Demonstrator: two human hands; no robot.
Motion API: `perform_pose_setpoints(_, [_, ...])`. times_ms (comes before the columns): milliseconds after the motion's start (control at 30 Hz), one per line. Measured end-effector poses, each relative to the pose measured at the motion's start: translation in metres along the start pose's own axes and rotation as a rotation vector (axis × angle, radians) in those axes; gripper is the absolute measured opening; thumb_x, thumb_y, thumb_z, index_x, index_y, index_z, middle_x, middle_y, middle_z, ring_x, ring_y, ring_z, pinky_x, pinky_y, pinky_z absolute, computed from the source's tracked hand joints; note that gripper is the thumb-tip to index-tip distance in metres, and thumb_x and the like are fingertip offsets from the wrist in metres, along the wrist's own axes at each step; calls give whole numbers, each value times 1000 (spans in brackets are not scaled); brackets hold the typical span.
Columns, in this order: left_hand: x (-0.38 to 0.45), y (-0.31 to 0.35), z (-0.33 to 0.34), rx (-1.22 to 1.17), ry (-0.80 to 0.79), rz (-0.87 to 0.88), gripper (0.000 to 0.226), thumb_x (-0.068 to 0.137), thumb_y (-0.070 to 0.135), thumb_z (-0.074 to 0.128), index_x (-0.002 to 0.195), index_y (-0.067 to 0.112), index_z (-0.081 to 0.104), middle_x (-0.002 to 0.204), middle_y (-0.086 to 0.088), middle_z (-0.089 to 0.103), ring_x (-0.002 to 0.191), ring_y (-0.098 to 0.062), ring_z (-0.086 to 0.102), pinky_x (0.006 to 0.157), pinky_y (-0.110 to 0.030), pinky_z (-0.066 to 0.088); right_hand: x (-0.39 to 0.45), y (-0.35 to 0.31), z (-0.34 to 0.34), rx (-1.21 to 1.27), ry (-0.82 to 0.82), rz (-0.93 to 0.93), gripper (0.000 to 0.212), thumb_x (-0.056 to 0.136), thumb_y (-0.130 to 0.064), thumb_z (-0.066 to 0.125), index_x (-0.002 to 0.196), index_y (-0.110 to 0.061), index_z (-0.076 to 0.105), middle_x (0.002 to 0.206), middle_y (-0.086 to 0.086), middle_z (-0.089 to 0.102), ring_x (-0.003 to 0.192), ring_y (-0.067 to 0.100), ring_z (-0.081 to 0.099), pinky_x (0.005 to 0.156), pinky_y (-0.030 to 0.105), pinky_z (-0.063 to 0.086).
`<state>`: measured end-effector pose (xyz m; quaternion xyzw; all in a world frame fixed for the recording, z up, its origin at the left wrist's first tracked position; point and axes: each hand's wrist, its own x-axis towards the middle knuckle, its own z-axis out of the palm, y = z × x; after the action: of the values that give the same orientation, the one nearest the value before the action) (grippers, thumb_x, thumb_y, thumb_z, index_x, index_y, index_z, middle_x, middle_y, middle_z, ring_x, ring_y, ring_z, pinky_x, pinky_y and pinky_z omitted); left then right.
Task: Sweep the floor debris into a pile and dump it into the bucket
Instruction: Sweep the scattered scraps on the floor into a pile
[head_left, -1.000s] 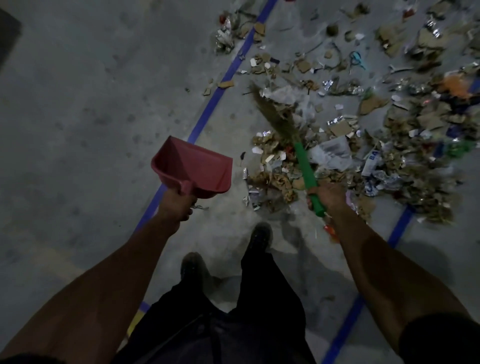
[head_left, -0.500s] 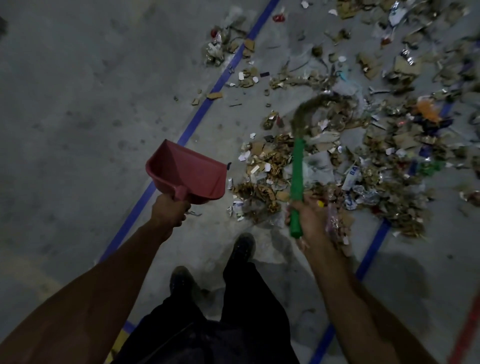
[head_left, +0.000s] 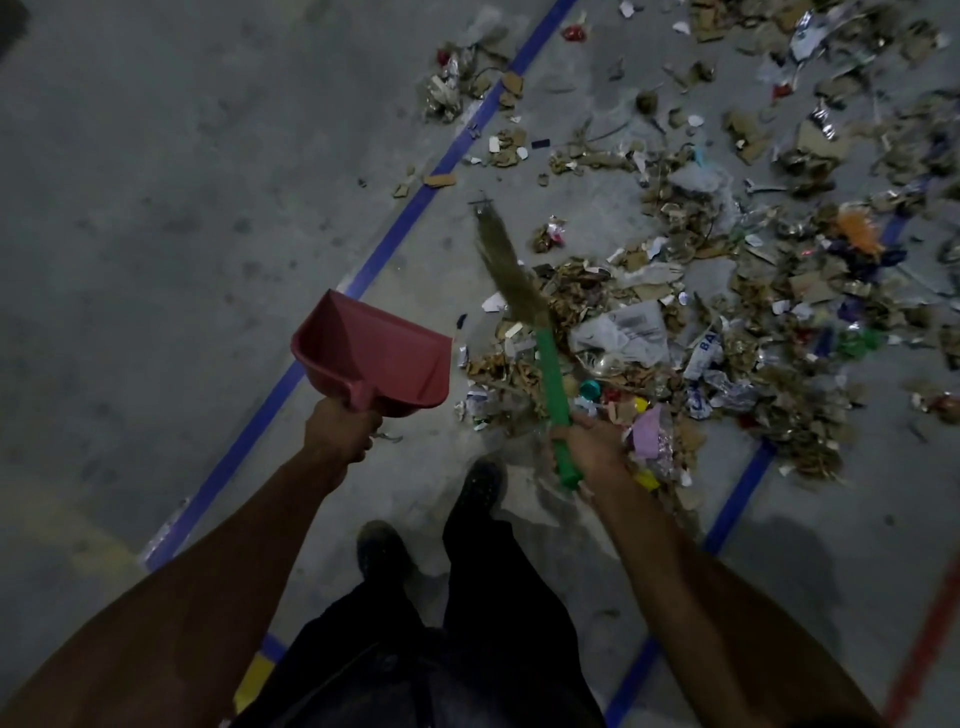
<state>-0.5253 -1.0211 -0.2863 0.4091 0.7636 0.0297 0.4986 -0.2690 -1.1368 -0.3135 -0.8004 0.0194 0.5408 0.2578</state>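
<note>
From my head view, I am looking down at the floor (head_left: 156, 208). My right hand (head_left: 589, 447) is holding the green handle of the broom (head_left: 550, 374), fingers wrapped tight. A moment ago the bristles were curled over the trash in the middle of the picture. Now they are pointing up and left, near the blue line (head_left: 395, 228), past the edge of the mess. I think I am swinging back out so I can pull more bits in.

My left hand (head_left: 340, 431) is still gripping the red dustpan (head_left: 379, 358) in the air, and it is empty. The debris (head_left: 701, 312) is still spreading wide over the right side, so the pile is not done. I am seeing no bucket.
</note>
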Motion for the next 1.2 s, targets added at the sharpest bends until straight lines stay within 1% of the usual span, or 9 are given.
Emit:
perform_pose_setpoints(200, [-9, -22, -8, -24, -6, 16, 6, 79, 1, 60, 76, 6, 57, 66, -14, 55, 53, -21, 47, 48, -28, 37, 18, -35, -19, 88, 146, -57, 17, 83, -2, 68, 98, 5, 66, 72, 15, 60, 40, 18, 53, 35, 20, 41])
perform_pose_setpoints(333, [-16, -43, -19, 11, 20, 34, 6, 78, 2, 61, 78, 7, 57, 64, -13, 55, 54, -23, 50, 50, -28, 40, -2, -14, -7, 121, 189, -166, 27, 78, -1, 69, 104, 4, 66, 84, 19, 63, 59, 27, 57, 60, 35, 50])
perform_pose_setpoints(467, [-26, -68, -36, 61, 33, 68, 8, 75, 5, 64, 80, 6, 57, 73, -18, 60, 60, -27, 54, 61, -36, 46, -58, 32, 19, 123, 140, -209, 51, 77, 3, 69, 122, -18, 59, 82, 17, 65, 55, 25, 56, 55, 36, 50])
perform_pose_setpoints(533, [-35, -83, -44, 87, 35, 63, 10, 77, 10, 66, 80, 8, 56, 81, -18, 63, 65, -27, 57, 66, -38, 49, -82, 60, 34, 34, 119, -240, 61, 70, -5, 73, 128, -16, 61, 88, 16, 70, 61, 28, 61, 61, 44, 55])
perform_pose_setpoints(700, [-50, -124, -61, 101, 27, 96, 24, 72, 22, 75, 81, 3, 62, 88, -22, 68, 81, -39, 67, 76, -48, 55, -138, 118, 66, -218, 2, -237, 62, 81, -2, 71, 139, -12, 53, 76, 3, 65, 45, 15, 55, 39, 17, 44])
perform_pose_setpoints(867, [-73, -157, -73, 87, -3, 81, 24, 73, 20, 74, 66, 10, 53, 60, -11, 53, 51, -23, 46, 60, -35, 42, -156, 172, 88, -385, -119, -184, 63, 80, -6, 74, 139, -14, 53, 66, 10, 68, 45, 20, 60, 44, 25, 50])
perform_pose_setpoints(1033, [-82, -186, -82, 72, -41, 44, 27, 67, 26, 77, 70, 13, 54, 66, -10, 56, 54, -23, 48, 58, -30, 40, -154, 196, 82, -383, -91, -103, 54, 80, -1, 71, 133, -8, 58, 76, 15, 67, 40, 14, 57, 42, 23, 49])
perform_pose_setpoints(1133, [-83, -200, -85, 41, -59, 23, 36, 53, 32, 70, 78, 8, 59, 71, -13, 57, 58, -23, 49, 56, -30, 40, -133, 193, 65, -300, -8, -72, 57, 72, -3, 77, 127, -4, 62, 92, 23, 71, 67, 29, 64, 70, 46, 58])
perform_pose_setpoints(1200, [-84, -207, -84, -21, -73, 24, 36, 51, 30, 69, 76, 6, 59, 68, -13, 54, 52, -22, 45, 49, -25, 36, -113, 192, 54, -245, 41, -87, 60, 67, -5, 78, 125, -3, 63, 88, 22, 71, 62, 31, 64, 67, 50, 59])
